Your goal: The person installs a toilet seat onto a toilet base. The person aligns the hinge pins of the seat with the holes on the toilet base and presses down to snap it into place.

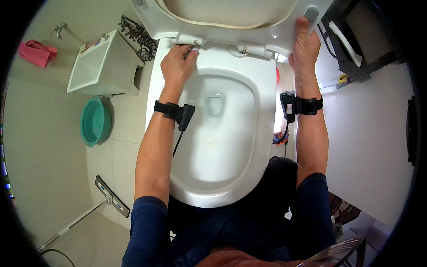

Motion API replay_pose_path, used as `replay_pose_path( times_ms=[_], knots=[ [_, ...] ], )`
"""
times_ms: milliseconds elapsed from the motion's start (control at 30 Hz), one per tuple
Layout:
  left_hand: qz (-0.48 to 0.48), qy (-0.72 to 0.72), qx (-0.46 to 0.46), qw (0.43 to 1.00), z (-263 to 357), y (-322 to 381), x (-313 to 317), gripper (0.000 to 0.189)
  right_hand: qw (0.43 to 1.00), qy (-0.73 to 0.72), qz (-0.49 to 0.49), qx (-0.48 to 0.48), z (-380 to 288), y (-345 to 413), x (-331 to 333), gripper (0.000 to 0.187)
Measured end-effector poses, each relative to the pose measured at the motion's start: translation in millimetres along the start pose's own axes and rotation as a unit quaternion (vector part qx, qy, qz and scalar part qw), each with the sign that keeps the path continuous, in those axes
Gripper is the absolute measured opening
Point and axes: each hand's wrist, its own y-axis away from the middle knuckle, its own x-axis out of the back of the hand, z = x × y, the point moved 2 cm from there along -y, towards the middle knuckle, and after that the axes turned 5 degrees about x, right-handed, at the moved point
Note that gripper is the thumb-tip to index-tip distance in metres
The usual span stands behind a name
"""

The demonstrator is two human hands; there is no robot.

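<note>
A white toilet bowl stands right before me, with its raised toilet seat tilted up at the back. My left hand is at the left seat hinge, thumb and fingers pinched around its round base; the fingertips are partly hidden. On the right, my right hand grips the seat's side edge, its thumb by a grey bumper pad. The right seat hinge sits over a round base plate on the bowl's rear deck.
To the left are a white utility sink, a green plastic basin and a flat mop. A coiled dark hose hangs behind the sink. A white panel rises close to my right arm.
</note>
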Motion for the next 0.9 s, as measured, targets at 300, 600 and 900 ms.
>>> replay_pose_path(
  times_ms=[300, 600, 900],
  knots=[
    [0.105, 0.002, 0.002, 0.995, 17.0, 4.8, -15.0, 0.021, 1.0, -0.002, -0.005, -0.01, -1.3, 3.3, -3.2, 0.082],
    [0.191, -0.09, 0.027, 0.977, 34.5, 4.4, -31.9, 0.016, 0.999, 0.05, -0.007, -0.015, -0.6, 1.3, 2.2, 0.084],
    [0.187, -0.06, -0.072, 0.978, 21.8, 10.7, -20.2, 0.021, 1.0, 0.001, -0.006, -0.004, -6.8, 1.5, -4.1, 0.082]
  ],
)
